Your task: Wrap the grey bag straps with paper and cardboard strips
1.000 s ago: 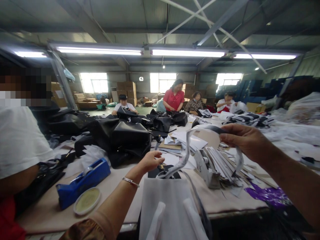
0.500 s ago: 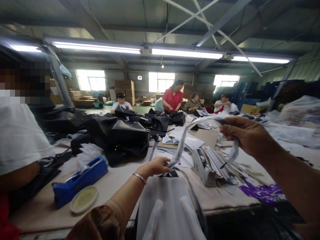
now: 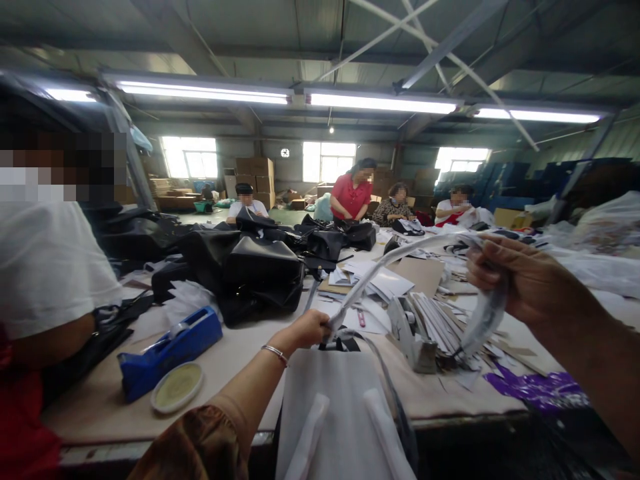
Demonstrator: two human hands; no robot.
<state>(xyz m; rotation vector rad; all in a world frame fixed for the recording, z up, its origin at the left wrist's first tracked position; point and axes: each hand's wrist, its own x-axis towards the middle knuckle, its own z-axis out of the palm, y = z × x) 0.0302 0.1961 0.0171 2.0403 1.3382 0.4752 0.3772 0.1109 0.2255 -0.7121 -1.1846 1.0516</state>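
A long bag strap (image 3: 375,270), wrapped in thin whitish material, arches between my two hands. My left hand (image 3: 311,329) is closed on its lower end, just above the bag. Higher up at the right, my right hand (image 3: 510,270) pinches the strap, and a wrapped length with a dark tip hangs below those fingers. Below my left hand stands a bag (image 3: 340,400) covered by a pale sheet, with two white-wrapped handles lying down its front. A dark, partly wrapped strap runs along the bag's right side.
A blue tape dispenser (image 3: 170,353) and a round dish (image 3: 177,388) lie left on the table. Black bags (image 3: 260,273) are heaped behind. A grey metal holder (image 3: 413,337), card strips (image 3: 440,327) and purple plastic (image 3: 537,387) are right. A co-worker (image 3: 50,267) is close at left.
My right hand has moved right and slightly down, drawing the strap into a longer, flatter arch. My left hand stays on the strap's lower end, shifted slightly left. The view has turned slightly left.
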